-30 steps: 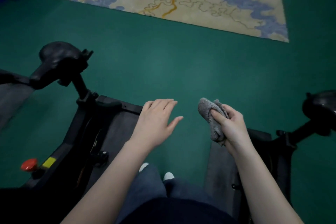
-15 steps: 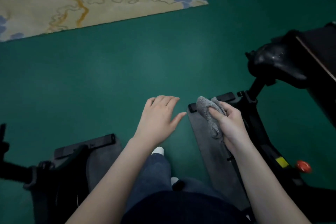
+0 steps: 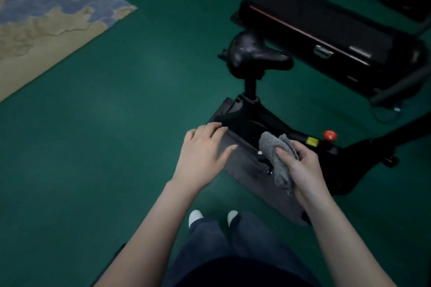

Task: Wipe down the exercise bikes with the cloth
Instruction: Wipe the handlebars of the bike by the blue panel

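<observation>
This is a gym or fitness room. A black exercise bike stands on a grey mat, with a padded saddle on an upright post and a red knob beside a yellow label on its frame. Just behind it lies a black treadmill, its long belt deck edged with a thin red line. Dark green floor runs wall to wall, and a beige rug with blue patches covers one corner.

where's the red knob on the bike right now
Head view, right of centre: the red knob sits on the bike frame beside a yellow label, just beyond the cloth.
</observation>
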### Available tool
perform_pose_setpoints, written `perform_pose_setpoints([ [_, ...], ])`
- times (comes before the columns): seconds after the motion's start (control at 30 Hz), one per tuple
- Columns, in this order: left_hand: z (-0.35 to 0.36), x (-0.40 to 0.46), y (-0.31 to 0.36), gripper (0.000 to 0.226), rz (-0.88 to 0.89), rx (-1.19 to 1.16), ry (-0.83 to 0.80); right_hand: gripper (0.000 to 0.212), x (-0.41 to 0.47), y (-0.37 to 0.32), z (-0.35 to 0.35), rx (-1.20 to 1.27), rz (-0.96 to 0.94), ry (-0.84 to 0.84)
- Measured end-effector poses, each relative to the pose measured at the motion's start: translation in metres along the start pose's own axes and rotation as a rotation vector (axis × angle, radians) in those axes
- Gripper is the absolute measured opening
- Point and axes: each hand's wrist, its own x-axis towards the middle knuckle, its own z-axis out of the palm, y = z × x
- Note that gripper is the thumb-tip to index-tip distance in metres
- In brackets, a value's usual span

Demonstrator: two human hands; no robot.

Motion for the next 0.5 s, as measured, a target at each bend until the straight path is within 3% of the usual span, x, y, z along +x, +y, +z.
perform_pose_setpoints([
  [0.23,0.025,0.054,0.05,0.064,0.225,-0.027,-0.101,0.018,0.009,0.012,-0.059,0.155,0.071,0.277],
  [0.5,0.046,0.112,0.114,0.061,0.326,-0.012,-0.103,0.02,0.047,0.009,-0.116,0.235,0.046,0.343],
])
